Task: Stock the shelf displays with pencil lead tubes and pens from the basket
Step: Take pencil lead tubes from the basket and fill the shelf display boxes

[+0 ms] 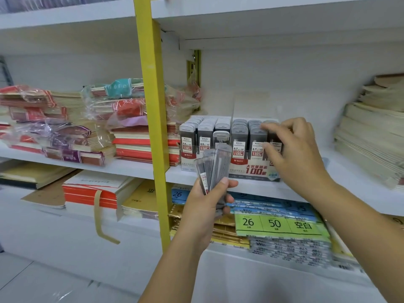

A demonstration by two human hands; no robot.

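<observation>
While the left hand (205,206) grips a fan of grey translucent plastic pencil lead tubes (213,169) by their lower ends, its fingers and thumb curled round them just in front of the shelf edge, the right hand (293,149) reaches into the clear-fronted display box marked 0.7 (251,171) on the white middle shelf (349,171). Its index fingertip lies on the top, and its thumb on the face, of the front dark tube (274,137) in that box's rightmost column, pinching it, with the other fingers loosely curled. Two more columns of upright tubes fill the box to the left, and a second display box marked 0.5 (203,138) stands just beside it, also holding rows of tubes. A yellow metal upright (153,106) rises just left of the boxes. Plastic-wrapped stacks of red and purple notebooks (65,127) lie on the shelf beyond it, cream paper stacks (371,127) lie at far right, and packs under a green label reading 26 and 50 (275,224) sit on the shelf below.
</observation>
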